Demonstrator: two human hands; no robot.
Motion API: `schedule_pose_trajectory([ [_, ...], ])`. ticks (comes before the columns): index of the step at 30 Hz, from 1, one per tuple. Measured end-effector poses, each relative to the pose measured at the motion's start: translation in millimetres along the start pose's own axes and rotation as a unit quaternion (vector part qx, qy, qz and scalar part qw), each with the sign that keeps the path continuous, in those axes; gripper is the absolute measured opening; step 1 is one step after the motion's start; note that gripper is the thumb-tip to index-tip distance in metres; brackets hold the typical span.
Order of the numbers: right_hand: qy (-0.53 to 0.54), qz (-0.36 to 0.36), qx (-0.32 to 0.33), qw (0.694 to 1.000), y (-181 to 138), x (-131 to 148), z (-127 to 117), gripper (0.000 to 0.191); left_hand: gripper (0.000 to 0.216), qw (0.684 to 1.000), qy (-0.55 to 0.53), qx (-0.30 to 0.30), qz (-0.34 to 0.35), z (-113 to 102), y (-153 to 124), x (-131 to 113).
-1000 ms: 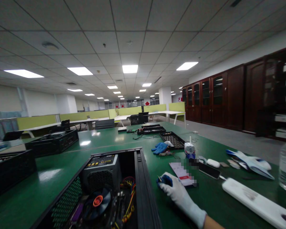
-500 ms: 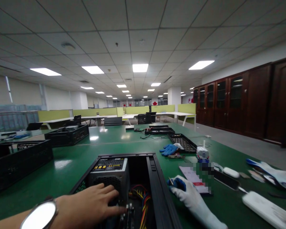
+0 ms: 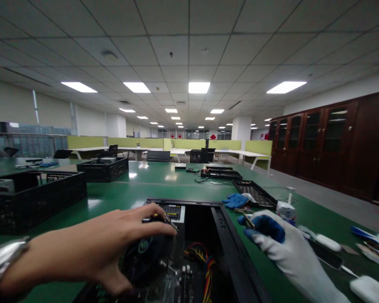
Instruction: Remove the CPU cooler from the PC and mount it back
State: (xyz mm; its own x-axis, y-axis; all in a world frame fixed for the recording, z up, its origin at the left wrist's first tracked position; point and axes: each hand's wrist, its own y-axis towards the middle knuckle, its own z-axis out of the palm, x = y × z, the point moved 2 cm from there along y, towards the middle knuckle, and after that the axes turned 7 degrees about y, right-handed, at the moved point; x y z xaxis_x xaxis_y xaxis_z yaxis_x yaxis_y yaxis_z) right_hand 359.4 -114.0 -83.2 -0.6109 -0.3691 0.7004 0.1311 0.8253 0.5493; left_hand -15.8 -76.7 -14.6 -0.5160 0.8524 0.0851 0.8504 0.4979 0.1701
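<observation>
An open black computer case (image 3: 227, 235) lies on the green table (image 3: 129, 195) right before me. Inside it are a power supply (image 3: 174, 210) and coloured wires (image 3: 205, 263). My bare left hand (image 3: 107, 244), a watch on its wrist, curls its fingers round a round black cooler fan (image 3: 147, 259) over the case. My right hand (image 3: 284, 248) wears a white glove with blue fingertips. It hovers beside the case's right wall and pinches a small thin metal piece (image 3: 248, 219) that I cannot make out.
Black crates (image 3: 34, 202) (image 3: 104, 168) stand on the left. Right of the case lie blue gloves (image 3: 235, 201), a black tray (image 3: 255, 193), a small bottle (image 3: 286, 208), a phone (image 3: 326, 259) and a white power strip (image 3: 369, 290). Dark wooden cabinets (image 3: 334, 143) line the right wall.
My left hand came in from the left, reached into the case and closed round the fan. My right hand rose from the table toward the case. The view swung left.
</observation>
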Motion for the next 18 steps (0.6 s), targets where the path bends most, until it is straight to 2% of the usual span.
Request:
schedule_pose_trajectory([
  [3, -0.04, -0.122, 0.144, 0.981, 9.0, 73.1, 32.3, 0.018, 0.09, 0.993, -0.01, -0.117, -0.025, -22.9, -31.5, 9.3],
  [5, -0.124, -0.203, 0.252, 0.938, 14.5, 105.3, 73.3, 0.022, 0.089, 0.974, -0.027, -0.219, -0.059, -32.4, -48.1, 12.2],
  [6, -0.184, -0.213, 0.288, 0.916, 17.1, 113.3, 97.9, 0.025, 0.088, 0.96, -0.044, -0.266, -0.076, -35.2, -54.6, 12.5],
  [8, -0.278, -0.211, 0.366, 0.863, 19.9, 115.8, 151.1, 0.029, 0.086, 0.936, -0.078, -0.328, -0.1, -36.8, -63.5, 11.9],
  [10, -0.359, -0.213, 0.434, 0.799, 19.2, 106.7, 200.7, 0.035, 0.087, 0.927, -0.087, -0.351, -0.099, -35.1, -67.6, 10.7],
  [12, -0.389, -0.236, 0.463, 0.761, 15.5, 95.9, 237.7, 0.037, 0.088, 0.928, -0.069, -0.355, -0.094, -31.6, -69.7, 9.9],
  [15, -0.431, -0.258, 0.483, 0.717, 4.8, 83.7, 264.5, 0.033, 0.087, 0.926, -0.046, -0.361, -0.098, -25.3, -72.6, 7.4],
  [18, -0.472, -0.263, 0.485, 0.688, -5.8, 76.3, 267.2, 0.031, 0.083, 0.92, -0.06, -0.369, -0.115, -20.2, -76.1, 0.9],
])
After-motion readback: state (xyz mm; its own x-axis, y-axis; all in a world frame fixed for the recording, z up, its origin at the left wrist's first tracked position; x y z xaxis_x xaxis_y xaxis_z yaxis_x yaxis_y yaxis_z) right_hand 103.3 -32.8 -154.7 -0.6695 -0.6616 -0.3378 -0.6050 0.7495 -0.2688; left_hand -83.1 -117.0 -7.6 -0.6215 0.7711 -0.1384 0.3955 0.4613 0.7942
